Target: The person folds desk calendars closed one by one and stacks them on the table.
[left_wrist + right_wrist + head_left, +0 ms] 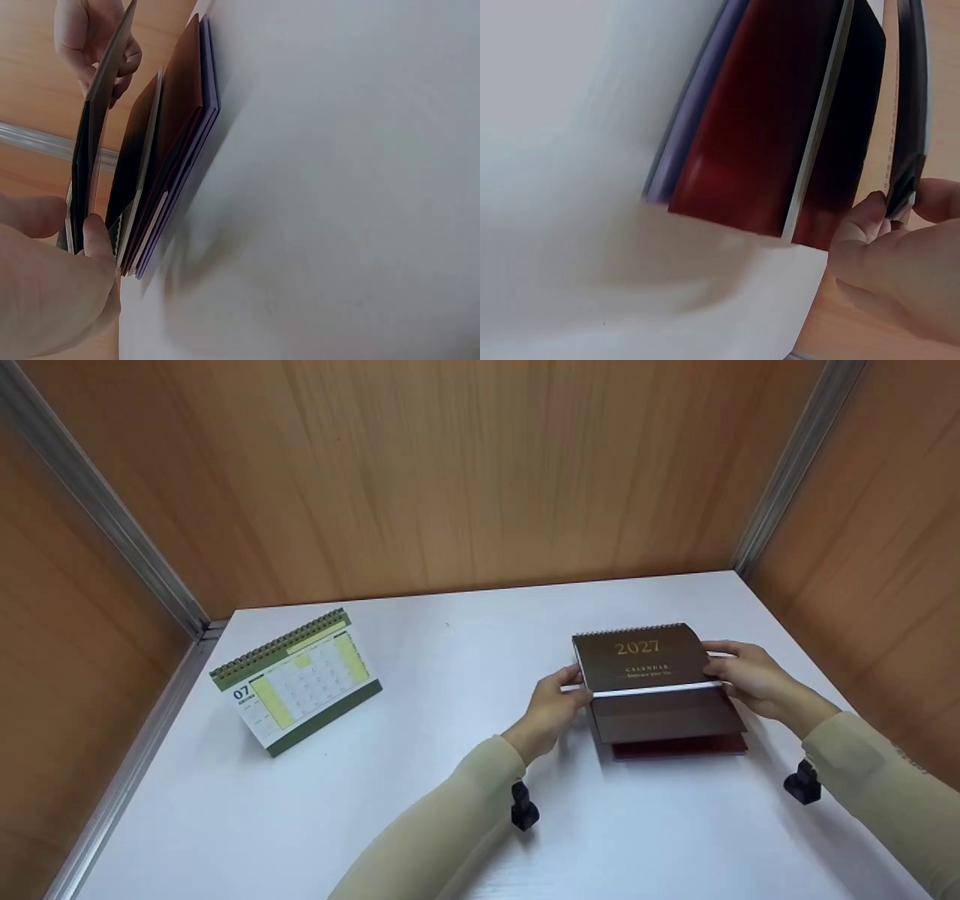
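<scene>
A dark brown spiral desk calendar (637,656), with 2027 in gold letters on its cover, is held up above a stack of other calendars. My left hand (551,706) pinches its left edge, and my right hand (757,679) grips its right edge. In the left wrist view a gap shows between the held calendar (94,127) and the stack. Below it lies a dark brown calendar (667,716) with a dark red calendar (682,748) under that. The right wrist view shows a purple edge (697,112) at the bottom of the stack.
On the left of the white table (450,675) a green and white desk calendar (307,682) stands tilted, open at page 07. Wooden panels (480,472) with metal corner posts enclose the table at the back and sides. Small black mounts hang beneath both wrists.
</scene>
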`<state>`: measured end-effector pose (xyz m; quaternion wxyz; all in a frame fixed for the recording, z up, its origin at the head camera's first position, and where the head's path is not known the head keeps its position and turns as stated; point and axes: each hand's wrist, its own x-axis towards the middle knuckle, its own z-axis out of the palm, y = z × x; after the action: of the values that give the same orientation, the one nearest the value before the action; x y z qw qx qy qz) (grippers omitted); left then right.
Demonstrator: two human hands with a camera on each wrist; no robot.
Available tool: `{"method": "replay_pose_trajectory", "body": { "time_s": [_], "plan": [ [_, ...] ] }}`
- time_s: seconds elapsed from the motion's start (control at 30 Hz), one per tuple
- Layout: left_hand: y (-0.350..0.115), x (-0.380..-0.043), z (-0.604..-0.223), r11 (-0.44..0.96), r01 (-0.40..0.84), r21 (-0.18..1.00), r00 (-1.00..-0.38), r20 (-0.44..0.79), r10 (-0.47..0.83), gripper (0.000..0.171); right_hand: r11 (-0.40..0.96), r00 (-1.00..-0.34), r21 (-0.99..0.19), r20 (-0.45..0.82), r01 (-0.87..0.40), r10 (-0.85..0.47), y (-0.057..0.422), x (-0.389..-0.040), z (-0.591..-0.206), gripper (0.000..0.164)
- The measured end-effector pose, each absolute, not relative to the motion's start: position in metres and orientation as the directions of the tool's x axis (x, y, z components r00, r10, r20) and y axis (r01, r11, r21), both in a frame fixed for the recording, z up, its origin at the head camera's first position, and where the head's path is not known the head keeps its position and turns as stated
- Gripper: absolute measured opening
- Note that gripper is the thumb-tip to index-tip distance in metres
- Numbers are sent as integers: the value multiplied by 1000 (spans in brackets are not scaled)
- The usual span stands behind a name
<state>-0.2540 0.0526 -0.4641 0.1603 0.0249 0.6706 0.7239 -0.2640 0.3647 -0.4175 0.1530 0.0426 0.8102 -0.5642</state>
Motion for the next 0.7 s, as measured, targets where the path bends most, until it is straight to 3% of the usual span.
{"method": "replay_pose_trajectory", "body": {
  "time_s": [0.7],
  "plan": [
    [76,-247,-474,-99,-189,977,-924,-143,354,63,415,-958,-874,-287,251,-25,386,-267,-438,68]
  ]
}}
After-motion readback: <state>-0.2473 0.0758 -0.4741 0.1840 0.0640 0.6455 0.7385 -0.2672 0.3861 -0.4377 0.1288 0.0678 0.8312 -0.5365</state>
